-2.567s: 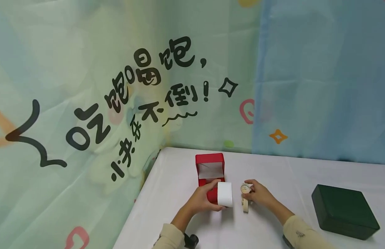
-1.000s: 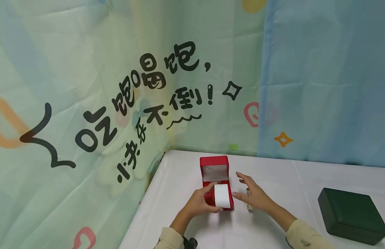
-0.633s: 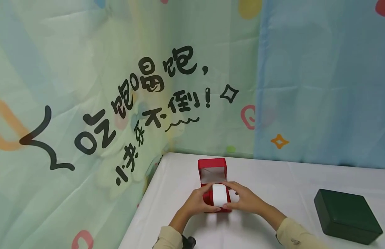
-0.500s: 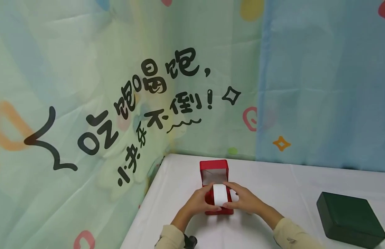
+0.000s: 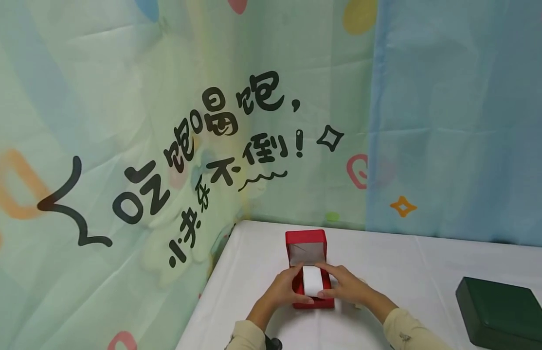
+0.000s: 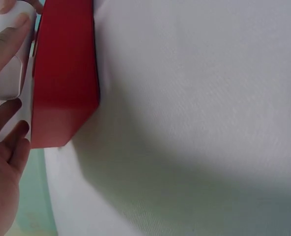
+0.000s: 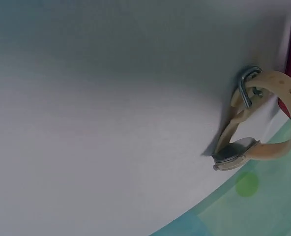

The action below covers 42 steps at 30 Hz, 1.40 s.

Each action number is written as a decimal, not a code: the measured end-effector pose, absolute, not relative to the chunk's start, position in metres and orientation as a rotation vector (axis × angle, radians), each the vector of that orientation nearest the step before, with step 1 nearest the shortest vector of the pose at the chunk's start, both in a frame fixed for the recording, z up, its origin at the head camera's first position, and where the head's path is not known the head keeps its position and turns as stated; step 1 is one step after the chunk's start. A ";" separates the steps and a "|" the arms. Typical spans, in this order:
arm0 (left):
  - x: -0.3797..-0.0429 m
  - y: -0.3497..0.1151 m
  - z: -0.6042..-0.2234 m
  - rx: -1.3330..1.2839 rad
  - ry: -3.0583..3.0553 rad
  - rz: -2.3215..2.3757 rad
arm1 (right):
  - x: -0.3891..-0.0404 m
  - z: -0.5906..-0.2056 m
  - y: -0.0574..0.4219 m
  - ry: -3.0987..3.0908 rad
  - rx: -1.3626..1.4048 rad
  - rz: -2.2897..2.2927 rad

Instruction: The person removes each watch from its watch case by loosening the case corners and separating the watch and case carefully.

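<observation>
A red watch box (image 5: 305, 237) stands on the table with its lid raised, showing a pale lining. Over its front part is a white watch cushion (image 5: 313, 281). My left hand (image 5: 280, 290) grips the cushion from the left, thumb on the near side and fingers on the far side. From the right my right hand (image 5: 351, 286) pinches the same cushion. In the left wrist view, the cushion (image 6: 9, 73) sits beside the red box wall (image 6: 64, 73). A cream-strapped wristwatch (image 7: 271, 151) lies with its strap looped and buckled, mostly hidden behind my right hand in the head view.
A closed dark green box (image 5: 503, 308) stands on the right of the white-covered table (image 5: 411, 272). Printed curtains (image 5: 455, 121) hang along the table's back and left sides.
My right hand has put the wristwatch down on the table and moved left to grip the cushion. My left hand has brought the cushion over the red box and lowered it.
</observation>
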<state>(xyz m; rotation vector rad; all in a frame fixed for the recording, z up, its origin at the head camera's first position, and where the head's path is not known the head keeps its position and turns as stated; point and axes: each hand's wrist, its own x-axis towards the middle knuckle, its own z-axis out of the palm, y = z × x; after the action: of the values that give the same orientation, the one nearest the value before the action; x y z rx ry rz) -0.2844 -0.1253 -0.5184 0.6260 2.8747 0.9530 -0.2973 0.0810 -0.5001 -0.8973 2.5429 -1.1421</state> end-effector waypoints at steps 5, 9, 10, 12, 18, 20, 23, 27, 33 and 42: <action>-0.285 -0.126 -0.522 0.629 2.868 0.971 | -0.292 -0.497 0.078 2.577 -0.741 -1.104; -0.286 -0.127 -0.525 0.663 2.860 0.982 | -0.290 -0.499 0.078 2.591 -0.692 -1.084; -0.286 -0.126 -0.527 0.683 2.859 0.990 | -0.290 -0.500 0.079 2.598 -0.693 -1.076; -0.287 -0.126 -0.528 0.697 2.861 0.988 | -0.291 -0.501 0.080 2.611 -0.696 -1.064; -0.288 -0.124 -0.527 0.646 2.890 0.910 | -0.294 -0.502 0.081 2.610 -0.708 -1.037; -0.287 -0.124 -0.527 0.613 2.898 0.888 | -0.295 -0.502 0.080 2.604 -0.695 -1.030; -0.287 -0.124 -0.528 0.550 2.906 0.863 | -0.296 -0.503 0.078 2.619 -0.696 -1.008; -0.287 -0.125 -0.529 0.518 2.890 0.872 | -0.297 -0.505 0.076 2.642 -0.704 -0.988; -0.287 -0.126 -0.530 0.509 2.863 0.908 | -0.297 -0.507 0.074 2.646 -0.687 -0.986; -0.287 -0.130 -0.532 0.536 2.858 0.903 | -0.298 -0.507 0.069 2.714 -0.715 -0.943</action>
<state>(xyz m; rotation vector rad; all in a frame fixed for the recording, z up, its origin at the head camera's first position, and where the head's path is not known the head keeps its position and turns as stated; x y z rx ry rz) -0.2873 -0.1296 -0.5317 0.5364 2.8576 0.9031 -0.2980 0.0695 -0.5074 -0.7148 2.7145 -0.9433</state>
